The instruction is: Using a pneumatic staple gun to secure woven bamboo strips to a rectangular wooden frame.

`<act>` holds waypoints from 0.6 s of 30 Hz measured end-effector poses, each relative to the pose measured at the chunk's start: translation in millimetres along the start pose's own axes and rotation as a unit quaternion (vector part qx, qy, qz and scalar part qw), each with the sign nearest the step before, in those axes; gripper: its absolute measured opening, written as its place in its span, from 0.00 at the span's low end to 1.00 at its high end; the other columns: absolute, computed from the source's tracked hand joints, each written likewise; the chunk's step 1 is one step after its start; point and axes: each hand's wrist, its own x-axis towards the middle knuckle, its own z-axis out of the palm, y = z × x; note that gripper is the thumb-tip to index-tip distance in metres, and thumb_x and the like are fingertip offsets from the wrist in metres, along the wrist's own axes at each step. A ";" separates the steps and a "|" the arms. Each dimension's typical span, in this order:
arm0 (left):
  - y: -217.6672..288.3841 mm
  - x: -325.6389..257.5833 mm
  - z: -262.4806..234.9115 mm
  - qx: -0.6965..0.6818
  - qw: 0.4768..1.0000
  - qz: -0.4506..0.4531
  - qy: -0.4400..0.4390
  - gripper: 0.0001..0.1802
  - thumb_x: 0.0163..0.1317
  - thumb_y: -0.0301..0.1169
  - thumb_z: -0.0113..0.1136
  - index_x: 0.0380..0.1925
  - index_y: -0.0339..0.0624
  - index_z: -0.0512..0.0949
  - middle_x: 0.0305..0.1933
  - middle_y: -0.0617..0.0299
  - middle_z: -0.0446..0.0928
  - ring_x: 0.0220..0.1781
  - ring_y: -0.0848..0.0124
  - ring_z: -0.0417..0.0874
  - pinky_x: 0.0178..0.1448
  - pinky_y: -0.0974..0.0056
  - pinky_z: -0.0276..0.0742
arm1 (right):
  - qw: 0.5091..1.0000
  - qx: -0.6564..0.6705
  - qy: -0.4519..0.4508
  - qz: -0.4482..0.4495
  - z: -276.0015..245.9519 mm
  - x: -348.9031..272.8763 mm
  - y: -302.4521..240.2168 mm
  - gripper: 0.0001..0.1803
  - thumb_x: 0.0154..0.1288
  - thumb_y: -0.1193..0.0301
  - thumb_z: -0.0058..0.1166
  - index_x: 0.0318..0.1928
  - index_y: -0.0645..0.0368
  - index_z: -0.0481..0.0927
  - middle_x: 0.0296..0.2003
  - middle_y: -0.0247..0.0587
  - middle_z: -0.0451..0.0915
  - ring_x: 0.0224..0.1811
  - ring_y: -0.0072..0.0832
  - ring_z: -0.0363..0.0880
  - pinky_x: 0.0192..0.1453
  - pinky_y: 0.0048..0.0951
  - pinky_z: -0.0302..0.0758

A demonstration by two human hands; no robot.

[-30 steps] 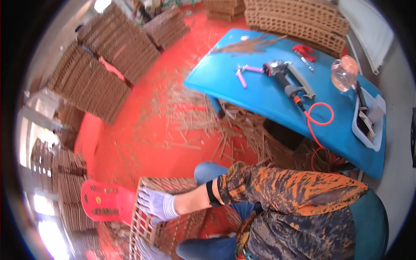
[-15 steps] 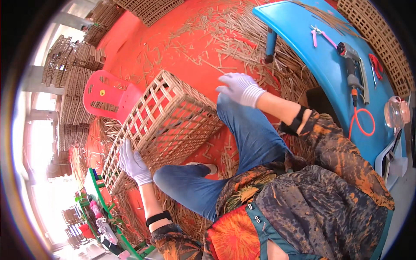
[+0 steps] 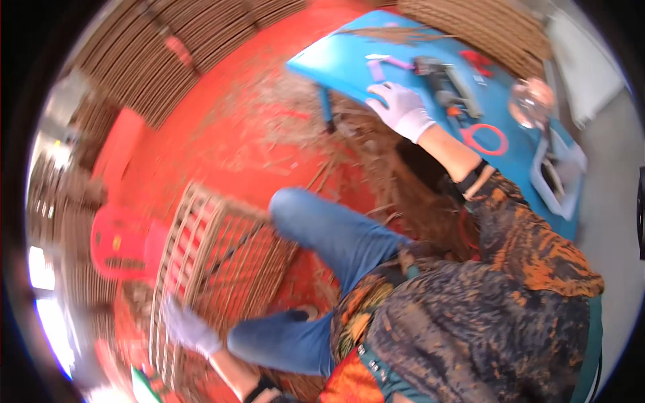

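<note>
A woven lattice basket (image 3: 232, 258) of brown strips lies on its side against my knees. My left hand (image 3: 190, 327), in a pale glove, rests against the lattice at its near left, fingers stretched out and somewhat blurred. My gloved right hand (image 3: 402, 113) is open and empty over the near edge of the blue table (image 3: 336, 57). Just beyond its fingertips lie cutting pliers (image 3: 390, 64) with pink-purple handles. To the right of the hand is a grey air-powered gun (image 3: 445, 84) with an orange fitting and a coiled orange-red hose (image 3: 489, 140).
Red-handled pliers (image 3: 476, 62), a clear jar (image 3: 531, 102) and a pale tray (image 3: 559, 176) are on the table. A red chair (image 3: 121, 238) stands left of the basket. Loose strips litter the red floor (image 3: 222, 127). Woven panels (image 3: 161, 60) are stacked behind.
My view has swung toward the right. My right hand has moved from above my knee to the blue table's edge. My left hand has stayed at the basket.
</note>
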 end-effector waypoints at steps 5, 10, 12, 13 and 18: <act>10.1 2.2 0.0 -0.019 0.995 0.051 0.085 0.22 0.79 0.40 0.47 0.63 0.39 0.78 0.65 0.51 0.79 0.68 0.53 0.78 0.73 0.49 0.70 | 0.955 -0.199 -0.027 0.216 -38.5 -19.8 106.4 0.25 0.66 0.51 0.59 0.56 0.54 0.80 0.56 0.54 0.80 0.56 0.48 0.82 0.59 0.49 0.79; 0.1 -2.4 -13.7 -0.006 0.997 0.041 0.070 0.23 0.78 0.41 0.49 0.64 0.40 0.77 0.65 0.50 0.79 0.68 0.54 0.77 0.75 0.49 0.68 | 0.952 -0.090 -0.118 0.268 -17.5 -30.5 144.2 0.27 0.65 0.48 0.58 0.51 0.58 0.83 0.53 0.55 0.83 0.57 0.53 0.80 0.60 0.52 0.78; -32.1 -18.3 19.7 0.121 0.992 -0.012 -0.019 0.26 0.73 0.33 0.53 0.70 0.42 0.71 0.70 0.51 0.75 0.73 0.56 0.73 0.78 0.54 0.65 | 0.982 -0.125 -0.021 0.141 -3.4 -31.5 160.8 0.30 0.64 0.48 0.59 0.57 0.57 0.83 0.62 0.55 0.77 0.62 0.53 0.78 0.67 0.50 0.74; -8.5 -10.2 11.4 0.049 0.998 -0.008 -0.026 0.28 0.71 0.31 0.54 0.71 0.43 0.70 0.71 0.51 0.74 0.73 0.55 0.72 0.78 0.54 0.64 | 0.973 -0.102 -0.065 0.195 -12.3 -23.3 167.7 0.33 0.63 0.48 0.60 0.63 0.55 0.79 0.66 0.55 0.74 0.65 0.52 0.76 0.69 0.49 0.72; 18.6 6.2 -15.2 -0.096 0.995 0.000 0.039 0.26 0.74 0.44 0.51 0.67 0.45 0.76 0.68 0.54 0.77 0.73 0.54 0.72 0.79 0.51 0.57 | 0.910 -0.151 -0.169 0.347 16.1 14.9 231.3 0.49 0.59 0.53 0.67 0.77 0.51 0.58 0.70 0.60 0.70 0.71 0.53 0.71 0.75 0.47 0.68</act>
